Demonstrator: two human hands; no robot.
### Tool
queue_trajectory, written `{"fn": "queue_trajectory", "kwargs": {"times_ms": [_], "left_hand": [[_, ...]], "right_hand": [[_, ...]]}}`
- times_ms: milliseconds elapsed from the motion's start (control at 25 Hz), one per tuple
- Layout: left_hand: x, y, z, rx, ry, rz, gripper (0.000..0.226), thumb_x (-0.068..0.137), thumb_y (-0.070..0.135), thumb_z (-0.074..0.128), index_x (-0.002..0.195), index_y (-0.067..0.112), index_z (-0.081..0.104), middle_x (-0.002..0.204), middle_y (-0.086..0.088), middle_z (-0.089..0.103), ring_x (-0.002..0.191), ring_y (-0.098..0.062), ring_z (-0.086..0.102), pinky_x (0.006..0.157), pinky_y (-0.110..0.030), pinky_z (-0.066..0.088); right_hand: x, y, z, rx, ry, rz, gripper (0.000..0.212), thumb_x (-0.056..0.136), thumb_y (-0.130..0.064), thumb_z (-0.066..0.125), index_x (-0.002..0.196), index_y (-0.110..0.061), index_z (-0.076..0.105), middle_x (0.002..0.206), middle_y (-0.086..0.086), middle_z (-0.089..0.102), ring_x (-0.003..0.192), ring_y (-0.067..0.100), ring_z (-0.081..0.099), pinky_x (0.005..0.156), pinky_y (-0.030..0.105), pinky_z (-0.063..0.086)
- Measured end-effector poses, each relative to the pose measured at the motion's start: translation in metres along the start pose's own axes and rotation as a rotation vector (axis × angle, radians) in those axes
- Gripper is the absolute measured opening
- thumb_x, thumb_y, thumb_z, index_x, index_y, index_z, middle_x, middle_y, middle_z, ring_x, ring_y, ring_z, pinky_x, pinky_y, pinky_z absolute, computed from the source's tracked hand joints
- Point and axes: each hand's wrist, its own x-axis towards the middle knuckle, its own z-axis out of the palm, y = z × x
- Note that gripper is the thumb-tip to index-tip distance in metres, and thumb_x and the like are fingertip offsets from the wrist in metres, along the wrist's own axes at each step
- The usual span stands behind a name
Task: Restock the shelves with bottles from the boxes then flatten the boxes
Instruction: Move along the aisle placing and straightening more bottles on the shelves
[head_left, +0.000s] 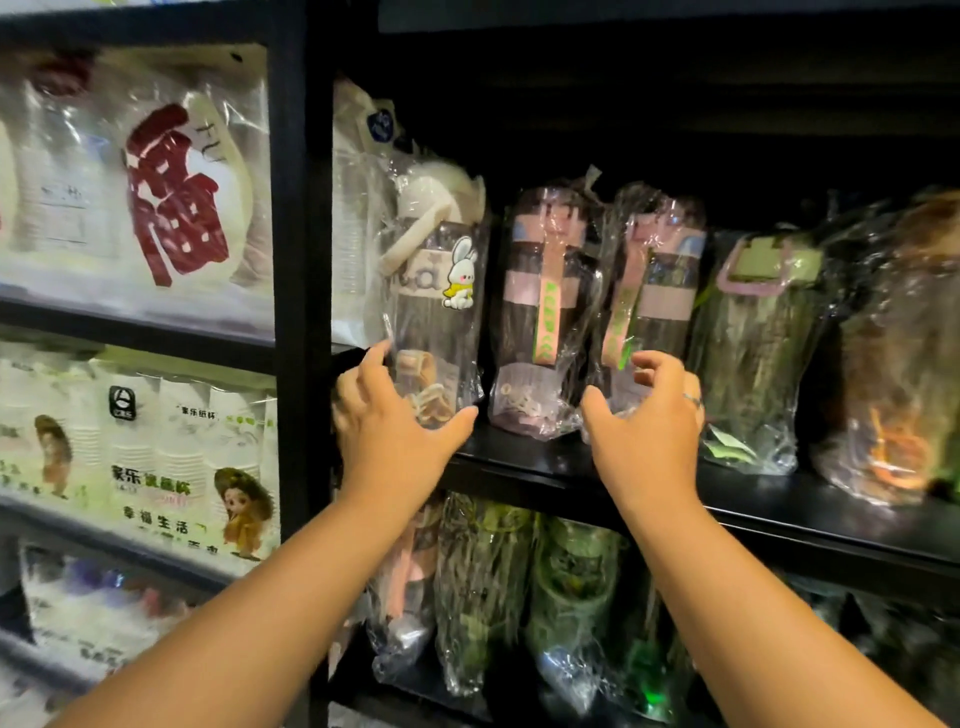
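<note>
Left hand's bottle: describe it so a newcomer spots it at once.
On the black shelf right of the dark upright post stands a row of plastic-wrapped bottles. The leftmost bottle, gripped at its base by the left hand, is clear with a cream lid. Only it bears a white rabbit sticker; the next bottle has pink bands.

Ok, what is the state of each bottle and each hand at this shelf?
rabbit bottle: upright, wrapped, base gripped.
left pink bottle: upright, wrapped.
right pink bottle: upright, wrapped, hand at base.
green bottle: upright, wrapped.
left hand: grips rabbit bottle.
right hand: fingers spread, curved at right pink bottle's base.
</note>
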Motion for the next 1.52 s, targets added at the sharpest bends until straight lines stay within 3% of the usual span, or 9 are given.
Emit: {"fn": "queue_trajectory", "kwargs": {"times_ms": [40, 120, 200, 280, 600, 760, 1040, 1240, 1520], "left_hand": [[-0.014, 0.002, 0.000, 0.025, 0.061, 0.102, 0.085, 0.071, 0.042, 0.084, 0.140, 0.018, 0.039, 0.133, -0.008, 0.041, 0.124, -0.031, 0.041, 0.105, -0.047, 0.036], [-0.033, 0.011, 0.009, -0.009, -0.013, 0.266, 0.059, 0.075, 0.035, 0.081, 0.122, 0.019, 0.050, 0.115, 0.001, 0.045, 0.110, -0.025, 0.048, 0.097, -0.043, 0.044], [-0.034, 0.027, 0.022, -0.031, -0.167, 0.267, 0.058, 0.078, 0.035, 0.079, 0.127, 0.021, 0.050, 0.121, 0.002, 0.046, 0.116, -0.023, 0.050, 0.099, -0.040, 0.045], [-0.026, 0.042, 0.037, -0.013, -0.221, 0.188, 0.071, 0.080, 0.039, 0.077, 0.139, 0.024, 0.040, 0.138, 0.000, 0.041, 0.126, -0.023, 0.046, 0.103, -0.040, 0.043], [-0.020, 0.042, 0.061, 0.224, -0.152, 0.055, 0.083, 0.082, 0.056, 0.068, 0.149, 0.029, 0.026, 0.150, 0.004, 0.038, 0.134, -0.022, 0.046, 0.098, -0.042, 0.044], [-0.018, 0.044, 0.058, 0.249, -0.201, 0.056, 0.084, 0.083, 0.058, 0.066, 0.150, 0.028, 0.024, 0.153, 0.004, 0.038, 0.135, -0.023, 0.046, 0.099, -0.042, 0.043], [-0.014, 0.053, 0.052, 0.278, -0.323, 0.007, 0.093, 0.084, 0.063, 0.065, 0.154, 0.026, 0.018, 0.156, 0.001, 0.036, 0.136, -0.026, 0.046, 0.098, -0.043, 0.043], [0.000, 0.068, 0.062, 0.126, -0.424, -0.059, 0.115, 0.079, 0.056, 0.076, 0.159, 0.019, 0.002, 0.159, -0.010, 0.029, 0.140, -0.032, 0.039, 0.105, -0.045, 0.040], [0.021, 0.077, 0.089, -0.073, -0.314, -0.260, 0.115, 0.079, 0.046, 0.080, 0.158, 0.016, 0.001, 0.151, -0.018, 0.038, 0.133, -0.036, 0.046, 0.102, -0.043, 0.041]], "right_hand": [[0.005, 0.004, -0.007, -0.044, 0.020, 0.041, 0.059, 0.083, -0.027, 0.073, 0.133, -0.016, 0.044, 0.136, 0.008, 0.040, 0.124, 0.031, 0.038, 0.092, 0.032, 0.031], [0.014, 0.010, -0.013, -0.119, -0.013, 0.166, 0.081, 0.081, -0.034, 0.076, 0.145, -0.014, 0.031, 0.147, 0.012, 0.026, 0.131, 0.035, 0.031, 0.104, 0.043, 0.031], [0.021, 0.011, -0.010, -0.138, -0.107, 0.278, 0.100, 0.080, -0.045, 0.077, 0.152, -0.013, 0.016, 0.152, 0.014, 0.020, 0.135, 0.039, 0.030, 0.104, 0.046, 0.034], [0.028, 0.013, -0.005, -0.157, -0.165, 0.315, 0.108, 0.079, -0.050, 0.076, 0.155, -0.013, 0.009, 0.154, 0.015, 0.020, 0.137, 0.038, 0.032, 0.102, 0.045, 0.038], [0.048, 0.023, 0.012, -0.156, -0.199, 0.381, 0.091, 0.077, -0.049, 0.078, 0.138, -0.007, 0.025, 0.139, 0.018, 0.046, 0.125, 0.039, 0.049, 0.084, 0.041, 0.043], [0.048, 0.023, 0.010, -0.195, -0.187, 0.372, 0.083, 0.079, -0.036, 0.079, 0.137, -0.008, 0.026, 0.136, 0.017, 0.046, 0.117, 0.039, 0.055, 0.075, 0.038, 0.041], [0.033, 0.024, -0.018, -0.149, -0.205, 0.290, 0.084, 0.076, -0.034, 0.079, 0.140, -0.017, 0.028, 0.133, 0.012, 0.048, 0.102, 0.032, 0.057, 0.073, 0.034, 0.040], [0.031, 0.034, -0.035, -0.116, -0.219, 0.198, 0.087, 0.072, -0.039, 0.081, 0.139, -0.018, 0.030, 0.130, 0.010, 0.055, 0.108, 0.030, 0.059, 0.082, 0.038, 0.048], [0.027, 0.043, -0.032, -0.089, -0.180, 0.141, 0.087, 0.074, -0.039, 0.081, 0.141, -0.016, 0.030, 0.131, 0.011, 0.055, 0.109, 0.029, 0.059, 0.079, 0.036, 0.045]]}}
